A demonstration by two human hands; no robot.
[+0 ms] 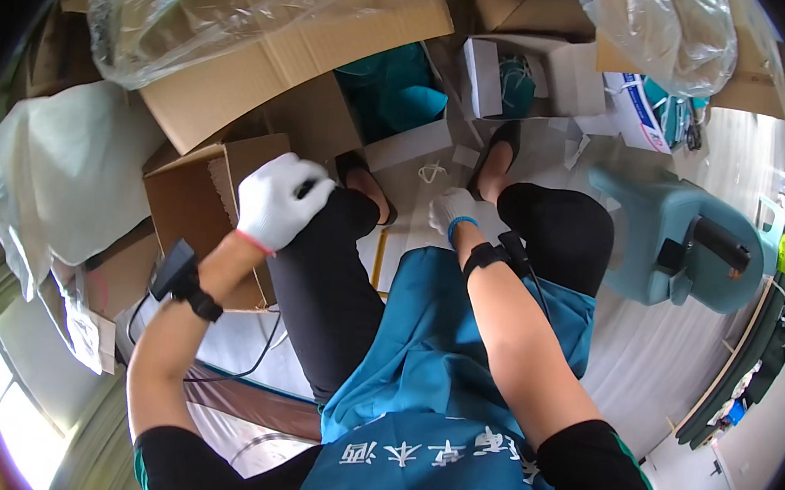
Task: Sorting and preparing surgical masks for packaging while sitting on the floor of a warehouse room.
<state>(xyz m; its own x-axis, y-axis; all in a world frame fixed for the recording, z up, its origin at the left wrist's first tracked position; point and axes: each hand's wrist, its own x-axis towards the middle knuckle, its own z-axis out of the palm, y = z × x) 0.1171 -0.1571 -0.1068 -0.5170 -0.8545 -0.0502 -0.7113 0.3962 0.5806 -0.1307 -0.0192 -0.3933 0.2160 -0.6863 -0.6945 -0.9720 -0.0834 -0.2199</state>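
Pale flooring (pixel 644 360) spreads under a seated person, crowded with cardboard and plastic wrap. Fingers of the left hand (pixel 280 200), in a white glove, curl loosely around a small dark object (pixel 307 187) at the knee; what that object is cannot be told. Just beside this hand stands a small open cardboard box (pixel 192 204), with a larger cardboard box (pixel 268 66) above it holding clear plastic sheeting (pixel 199 4). The right hand (pixel 452 210), also gloved, hangs between the knees with fingers bent downward; whether it holds anything cannot be told. Near it a white strip (pixel 433 171) lies on the floor. A teal plastic stool (pixel 673 242) stands well apart to the right.
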